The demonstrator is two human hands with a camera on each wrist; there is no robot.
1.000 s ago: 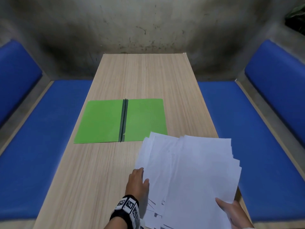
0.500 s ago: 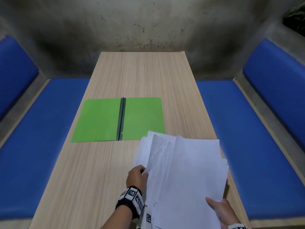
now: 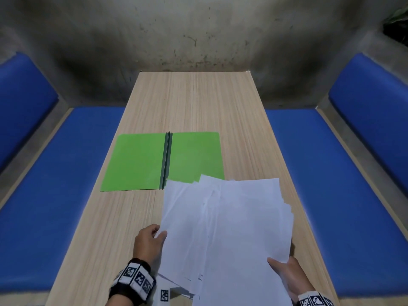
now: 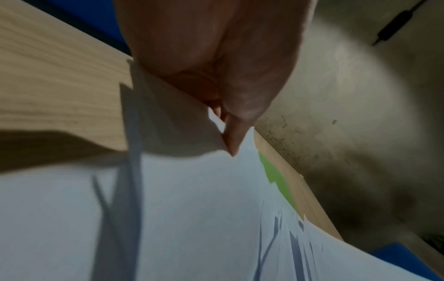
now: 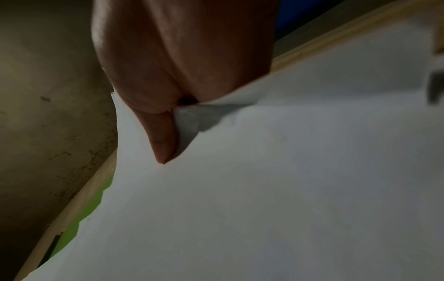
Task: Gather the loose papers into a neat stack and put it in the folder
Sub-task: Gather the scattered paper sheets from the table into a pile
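A loose bundle of white papers (image 3: 227, 228) is held between both hands near the table's front right, its sheets fanned and uneven. My left hand (image 3: 152, 237) pinches the left edge of the papers (image 4: 192, 199), thumb on top. My right hand (image 3: 284, 270) grips the right edge, and its thumb (image 5: 163, 136) lies on the top sheet of the papers (image 5: 264, 180). The green folder (image 3: 141, 162) lies open and flat on the table's left middle, dark spine at its centre. The far edge of the papers overlaps the folder's near right corner.
The wooden table (image 3: 198, 102) is long and narrow and runs away to a stained concrete wall (image 3: 198, 36). Blue cushioned benches (image 3: 55, 184) flank it on both sides. A stray sheet corner with a printed tag (image 3: 164, 294) sticks out near my left wrist.
The papers have been drawn together and shifted left and toward the folder. My left hand went from lying flat on the sheets to pinching their edge. The right hand moved inward with them.
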